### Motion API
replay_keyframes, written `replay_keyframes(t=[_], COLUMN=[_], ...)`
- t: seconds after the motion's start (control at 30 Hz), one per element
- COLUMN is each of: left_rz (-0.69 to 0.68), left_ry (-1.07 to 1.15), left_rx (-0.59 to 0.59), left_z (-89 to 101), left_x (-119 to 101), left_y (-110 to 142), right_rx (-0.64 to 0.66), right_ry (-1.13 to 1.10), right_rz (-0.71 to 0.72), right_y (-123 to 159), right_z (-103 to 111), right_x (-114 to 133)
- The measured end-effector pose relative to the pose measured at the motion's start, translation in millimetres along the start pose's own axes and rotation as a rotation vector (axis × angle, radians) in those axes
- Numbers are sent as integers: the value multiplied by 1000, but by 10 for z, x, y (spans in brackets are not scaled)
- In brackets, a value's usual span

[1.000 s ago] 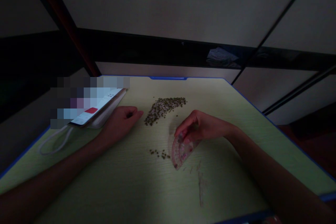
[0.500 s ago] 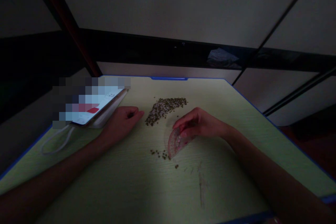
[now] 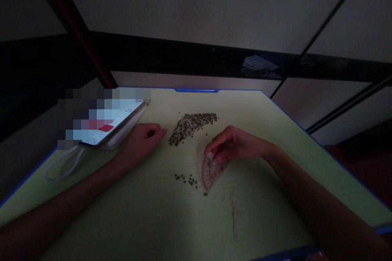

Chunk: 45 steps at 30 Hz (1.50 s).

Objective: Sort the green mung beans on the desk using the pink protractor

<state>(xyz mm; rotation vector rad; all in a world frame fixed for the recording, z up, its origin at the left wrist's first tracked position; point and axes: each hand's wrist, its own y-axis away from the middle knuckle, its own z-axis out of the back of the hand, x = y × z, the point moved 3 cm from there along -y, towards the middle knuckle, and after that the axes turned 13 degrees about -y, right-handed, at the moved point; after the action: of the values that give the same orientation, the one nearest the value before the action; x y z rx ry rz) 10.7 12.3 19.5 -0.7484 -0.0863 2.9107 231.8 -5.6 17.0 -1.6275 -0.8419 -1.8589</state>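
My right hand point(image 3: 231, 144) pinches a clear protractor point(image 3: 212, 173) with pinkish markings, its curved edge toward the left. The protractor's lower tip is beside a single small dark grain point(image 3: 205, 194) on the table. A few loose grains point(image 3: 187, 180) lie just left of it. Farther back, a larger curved pile of small greenish-brown grains point(image 3: 191, 126) spreads between my two hands. My left hand point(image 3: 145, 138) rests on the table left of the pile, fingers curled in, with nothing visible in them.
On the left, a lit phone point(image 3: 105, 126) leans on a pale support, partly blurred out, with a white cord loop point(image 3: 63, 167) beside it. The pale wood-grain table point(image 3: 147, 220) has a blue rim. A pale mark point(image 3: 235, 220) runs along its near part. Cabinet panels point(image 3: 190, 12) stand behind.
My right hand has drawn the protractor slightly right and toward me, away from the small group of grains and close to the single one. My left hand stays put.
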Motion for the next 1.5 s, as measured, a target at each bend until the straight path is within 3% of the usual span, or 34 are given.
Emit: replay_keyframes(t=[0.47,0.87,1.2,1.5], left_rz=[-17,-23,-19,-25], left_ry=[-12,8,16,8], left_rx=[-11,-12,-20,-23], left_z=[-4,-19,-3,-41], left_x=[5,20,-2,52], left_y=[-5,-11,0,-31], right_rx=[89,-173,-68,-151], right_ry=[91,129,98,81], right_rz=[-46,-47,-154,-205], right_y=[11,3,31,19], right_z=[-115,77,-71,8], right_x=[33,-4,34,24])
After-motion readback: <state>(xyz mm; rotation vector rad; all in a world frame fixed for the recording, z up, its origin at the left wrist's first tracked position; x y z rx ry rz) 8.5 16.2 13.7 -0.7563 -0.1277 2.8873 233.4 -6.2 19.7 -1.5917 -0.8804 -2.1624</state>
